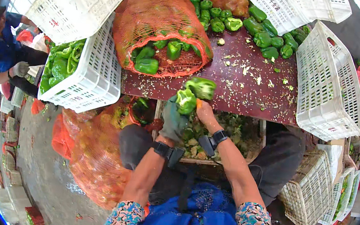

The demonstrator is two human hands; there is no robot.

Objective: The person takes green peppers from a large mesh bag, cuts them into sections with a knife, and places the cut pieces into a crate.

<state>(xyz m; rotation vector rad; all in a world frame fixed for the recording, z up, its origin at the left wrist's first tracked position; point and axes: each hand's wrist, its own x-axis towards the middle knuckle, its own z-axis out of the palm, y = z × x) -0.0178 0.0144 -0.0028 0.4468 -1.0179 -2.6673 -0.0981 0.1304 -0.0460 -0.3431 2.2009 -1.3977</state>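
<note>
My left hand (174,118), in a green glove, grips a cut green pepper (186,102) just beyond the table's edge. My right hand (207,117) holds an orange-handled tool (200,104) against it; its blade is hidden. Another pepper piece (200,87), blurred, is just above. Below my hands, between my knees, a container (258,142) holds pepper cores and scraps. In front, an orange mesh sack (161,9) lies open with whole peppers inside, on a dark red tabletop (247,96) strewn with seeds. More whole peppers (263,40) lie at its back.
White crates stand left (98,80) and right (326,90), the left one full of peppers. Full mesh sacks (97,161) sit on the floor at my left; an old basket (300,194) is at my right. A person in blue (1,50) works at the far left.
</note>
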